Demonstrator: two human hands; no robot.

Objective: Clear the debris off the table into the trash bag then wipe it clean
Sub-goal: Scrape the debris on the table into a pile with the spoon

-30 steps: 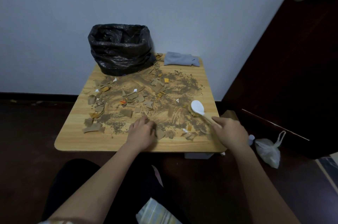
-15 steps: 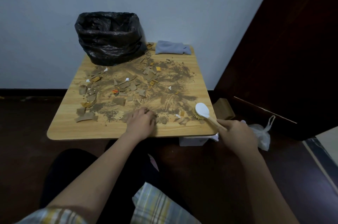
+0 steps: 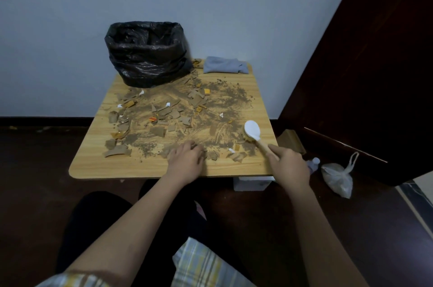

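Debris (image 3: 178, 118) covers most of the table (image 3: 93, 165), with the trash bag (image 3: 146, 55) at its far left corner and a grey cloth (image 3: 225, 65) at the far right. Left hand (image 3: 186, 160) rests near the front edge, fingers curled, perhaps around scraps. Right hand (image 3: 289, 165) grips a brush (image 3: 253, 133) at the front right corner.

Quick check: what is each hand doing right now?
Left hand: fingers curled over brown cardboard scraps at the table's near edge; whether it grips any cannot be told.
Right hand: holds the white-headed wooden-handled brush.
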